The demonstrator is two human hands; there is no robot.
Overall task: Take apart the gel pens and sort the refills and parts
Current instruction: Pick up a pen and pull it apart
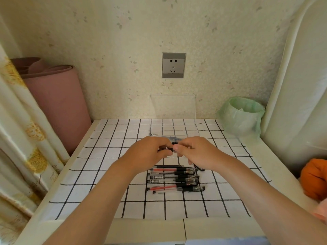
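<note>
Both hands are up over the middle of the white desk (272,160), meeting almost knuckle to knuckle. The left hand (150,152) has its fingers curled down round one end of a slim gel pen with black fittings (168,149). The right hand (196,152) pinches the other end between thumb and bent fingers. Only a short black stretch of that pen shows in the gap between them, held above the white cloth with the black grid (230,200).

Toward the front edge, just below the hands, lies the bundle of clear-barrelled gel pens with black caps (175,179). They lie side by side, parallel to that edge, some with red refills showing, some dark.

Just beyond the hands, toward the back edge, there are a few clear pen pieces (172,138), too blurred to name. A small silvery part (153,134) sits just left of them. Behind those, a clear plastic tray (174,127) stands at the back edge, its upright panel against the wall.

As for room, wide stretches of cloth lie left of the hands and between the bundle and the front edge. The back right corner is taken by a small bin lined with a pale green bag (242,115). A rolled pink mat (58,106) stands off the left edge, and an orange bundle (315,179) sits past the right edge.
</note>
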